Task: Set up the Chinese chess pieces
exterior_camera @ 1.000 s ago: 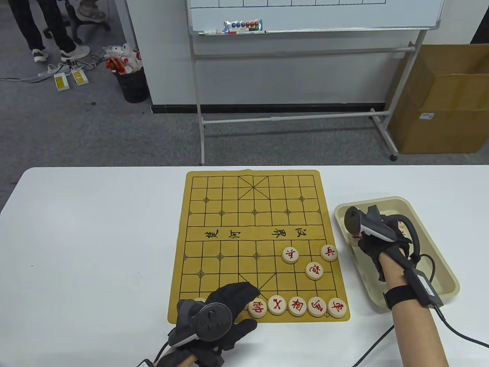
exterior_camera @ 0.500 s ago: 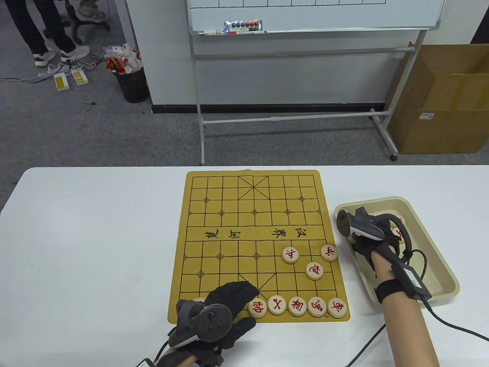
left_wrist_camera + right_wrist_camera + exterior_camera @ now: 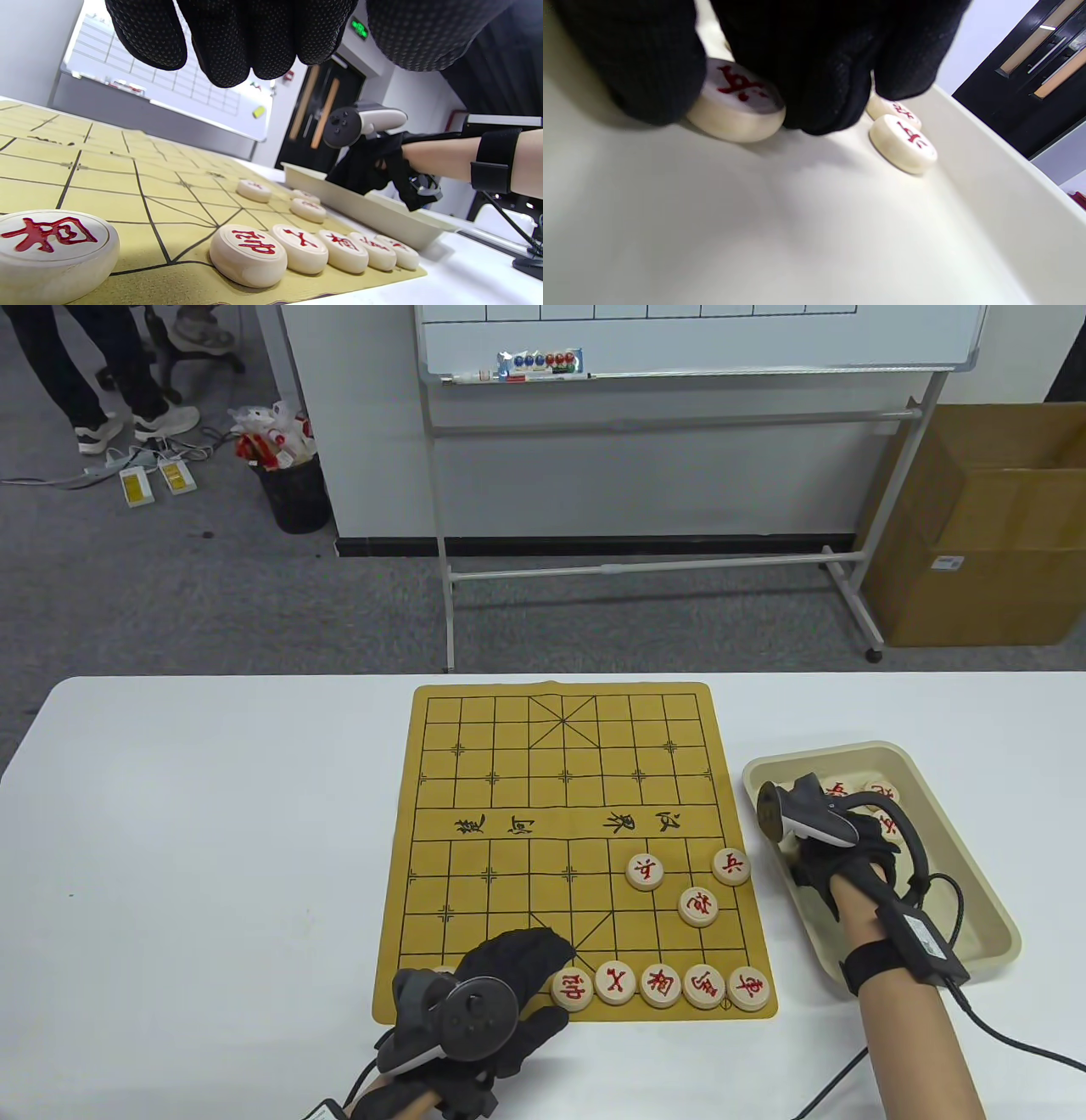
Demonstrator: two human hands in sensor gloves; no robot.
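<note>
The yellow board (image 3: 509, 780) lies mid-table. Five red-lettered pieces (image 3: 660, 984) line its near right edge, and three more (image 3: 697, 906) stand above them. My left hand (image 3: 543, 959) rests over the board's near left corner, fingers (image 3: 237, 51) hanging loose and empty above a piece (image 3: 55, 245). My right hand (image 3: 827, 857) reaches into the beige tray (image 3: 959, 848). In the right wrist view its thumb and fingers pinch a red-lettered piece (image 3: 736, 99) that lies on the tray floor.
Loose pieces (image 3: 902, 143) lie at the tray's far end, also seen in the table view (image 3: 878, 793). A cable (image 3: 1010, 1044) trails from my right wrist over the table. A whiteboard stand (image 3: 645, 568) and a cardboard box (image 3: 984, 534) stand beyond the table.
My right hand has shifted within the tray, first left, then back toward me, uncovering pieces at the tray's far end. My left hand has not moved.
</note>
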